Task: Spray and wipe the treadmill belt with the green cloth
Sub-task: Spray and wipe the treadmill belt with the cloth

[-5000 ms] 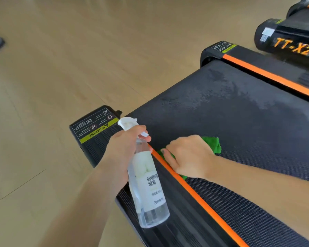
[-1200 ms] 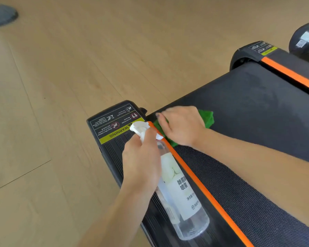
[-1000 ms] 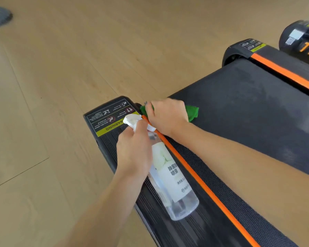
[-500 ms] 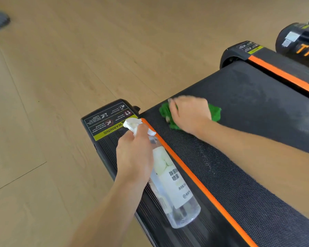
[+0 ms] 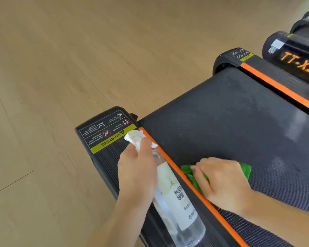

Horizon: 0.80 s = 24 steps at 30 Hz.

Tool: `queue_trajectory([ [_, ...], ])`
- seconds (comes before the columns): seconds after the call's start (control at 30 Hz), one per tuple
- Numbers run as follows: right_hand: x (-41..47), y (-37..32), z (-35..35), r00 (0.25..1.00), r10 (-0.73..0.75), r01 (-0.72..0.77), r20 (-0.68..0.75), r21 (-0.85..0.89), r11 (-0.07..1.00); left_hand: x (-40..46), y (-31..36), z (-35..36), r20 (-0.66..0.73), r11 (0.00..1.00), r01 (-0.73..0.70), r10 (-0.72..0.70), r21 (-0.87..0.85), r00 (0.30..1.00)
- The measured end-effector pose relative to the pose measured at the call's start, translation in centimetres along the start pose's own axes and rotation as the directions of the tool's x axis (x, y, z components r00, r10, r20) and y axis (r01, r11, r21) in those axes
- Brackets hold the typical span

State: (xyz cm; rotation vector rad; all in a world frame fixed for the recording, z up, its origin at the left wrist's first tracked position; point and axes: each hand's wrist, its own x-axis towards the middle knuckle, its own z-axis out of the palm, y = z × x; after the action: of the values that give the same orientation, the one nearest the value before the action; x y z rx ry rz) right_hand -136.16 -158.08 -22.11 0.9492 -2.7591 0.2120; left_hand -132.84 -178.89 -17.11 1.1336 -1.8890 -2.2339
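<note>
We see most of the crumpled green cloth (image 5: 188, 172) hidden under the right hand (image 5: 223, 182); the clear plastic spray bottle (image 5: 178, 198) runs past the bottom edge, its small print unreadable.

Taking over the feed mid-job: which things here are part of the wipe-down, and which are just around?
In use: green cloth under right hand; spray bottle in left hand; treadmill belt.

Just around: warning label; second treadmill; wooden floor.

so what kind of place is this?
Likely a home workout room or small gym: a black treadmill belt on a light wood-plank floor, with a second machine marked TT-X2 beside it.
</note>
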Motion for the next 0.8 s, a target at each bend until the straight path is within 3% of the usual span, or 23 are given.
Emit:
queue_trajectory([
  [0.1,6.5,0.2,2.2,0.994,-0.002,-0.008,-0.114,-0.084,0.996,0.1,0.1,0.0,0.037,0.999,-0.002,0.000,0.032,0.999],
  [0.17,12.6,0.1,3.8,0.971,0.171,-0.194,-0.168,-0.133,0.972,0.4,0.2,-0.2,0.064,0.998,-0.009,0.005,0.059,0.998],
  [0.27,18.3,-0.4,5.1,0.874,0.462,-0.478,-0.150,-0.092,0.874,0.7,0.6,-0.5,0.095,0.996,0.002,-0.011,0.092,0.995],
  [0.33,17.8,-1.4,4.7,0.859,0.502,-0.510,-0.102,-0.093,0.855,0.6,1.1,-0.9,0.123,0.996,0.026,-0.036,0.087,0.992],
  [0.5,9.7,-4.5,1.1,0.886,0.443,-0.438,0.135,-0.066,0.897,0.5,4.3,-3.2,0.146,0.986,0.098,-0.117,0.131,0.982],
  [0.63,9.5,-4.1,-0.6,0.816,0.504,-0.522,0.284,-0.014,0.853,2.7,8.6,-3.2,0.172,0.986,0.055,-0.082,0.154,0.982],
  [0.73,13.6,-0.5,-2.6,0.747,0.663,-0.655,0.057,0.236,0.718,5.6,11.4,-1.8,0.191,0.996,0.042,-0.057,0.082,0.980],
  [0.8,15.6,2.1,-3.9,0.702,0.684,-0.625,-0.198,0.289,0.725,7.2,13.1,-0.2,0.202,0.997,0.018,-0.034,0.079,0.979],
])
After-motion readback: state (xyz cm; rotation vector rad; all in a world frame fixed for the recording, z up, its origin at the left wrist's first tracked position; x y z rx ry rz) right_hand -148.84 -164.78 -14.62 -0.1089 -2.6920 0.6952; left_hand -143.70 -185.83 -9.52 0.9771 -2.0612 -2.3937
